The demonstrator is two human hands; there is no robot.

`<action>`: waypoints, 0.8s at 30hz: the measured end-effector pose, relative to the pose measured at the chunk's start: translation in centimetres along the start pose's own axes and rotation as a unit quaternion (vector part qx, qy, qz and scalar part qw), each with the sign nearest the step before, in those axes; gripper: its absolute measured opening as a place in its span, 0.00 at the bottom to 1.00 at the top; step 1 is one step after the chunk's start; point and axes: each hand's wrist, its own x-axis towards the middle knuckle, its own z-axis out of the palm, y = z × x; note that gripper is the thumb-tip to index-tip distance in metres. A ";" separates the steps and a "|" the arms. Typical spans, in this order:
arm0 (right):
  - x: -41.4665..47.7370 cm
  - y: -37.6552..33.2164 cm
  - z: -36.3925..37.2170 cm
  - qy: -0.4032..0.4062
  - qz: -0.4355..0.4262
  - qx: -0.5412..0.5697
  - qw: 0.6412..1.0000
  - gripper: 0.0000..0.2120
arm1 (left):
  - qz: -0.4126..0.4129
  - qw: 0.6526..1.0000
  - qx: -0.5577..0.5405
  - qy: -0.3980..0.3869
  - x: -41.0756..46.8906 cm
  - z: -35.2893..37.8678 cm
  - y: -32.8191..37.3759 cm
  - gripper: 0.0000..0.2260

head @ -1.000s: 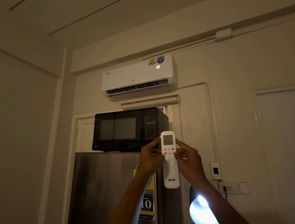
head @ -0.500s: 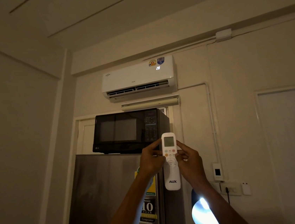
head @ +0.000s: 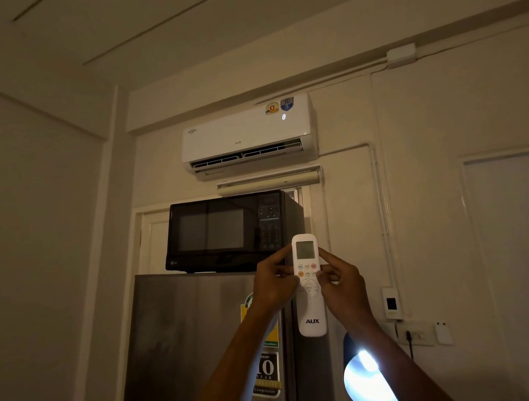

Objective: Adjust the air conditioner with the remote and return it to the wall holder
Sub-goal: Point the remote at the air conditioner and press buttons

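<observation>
A white AUX remote [head: 312, 317] stands upright in front of me, screen at the top, raised towards the white air conditioner [head: 242, 137] high on the wall. My left hand [head: 274, 283] grips its left edge. My right hand [head: 341, 279] grips the right edge, with the thumb on the buttons. The unit's lit display shows a single digit. Which wall fitting is the remote's holder I cannot tell; a small white box [head: 391, 307] hangs on the wall to the right.
A black microwave [head: 227, 232] sits on top of a steel fridge [head: 192, 357] directly behind my hands. A bright lamp [head: 370, 386] glows low right, under my right forearm. Wall sockets [head: 415, 334] and conduit [head: 381, 220] run along the right wall.
The air conditioner's display has gone from two digits to a single digit. Both hands keep the remote almost still, in the same grip.
</observation>
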 end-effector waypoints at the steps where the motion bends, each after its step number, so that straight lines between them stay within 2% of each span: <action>1: 0.1 0.1 -0.1 0.000 0.000 -0.001 1.000 0.21 | -0.001 1.000 -0.001 0.000 0.0 0.1 0.0 0.25; 24: 3.7 5.3 -5.3 0.017 0.008 -0.030 0.999 0.22 | -0.009 1.000 0.025 0.003 4.6 7.6 -2.8 0.26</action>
